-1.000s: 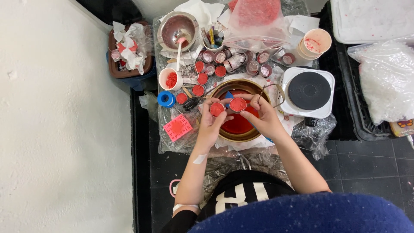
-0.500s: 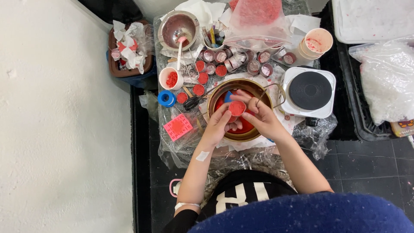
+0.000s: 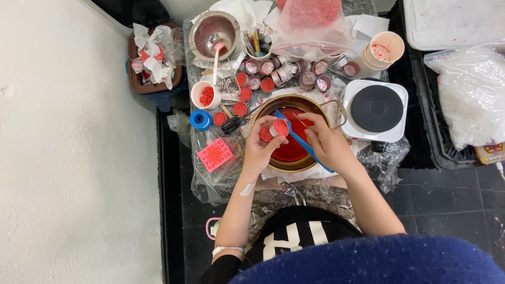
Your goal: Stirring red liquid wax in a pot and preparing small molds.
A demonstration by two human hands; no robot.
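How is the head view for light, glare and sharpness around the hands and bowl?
Head view: even, soft light with no hard shadows; the white wall at left is nearly blown out. The left hand, its small red-filled tin and the right hand over the brass bowl are sharp; the blue garment at the bottom is soft.

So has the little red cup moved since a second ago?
Yes. The left hand holds the red cup, which has slid left over the bowl, away from the hotplate. The right hand stays beside it.
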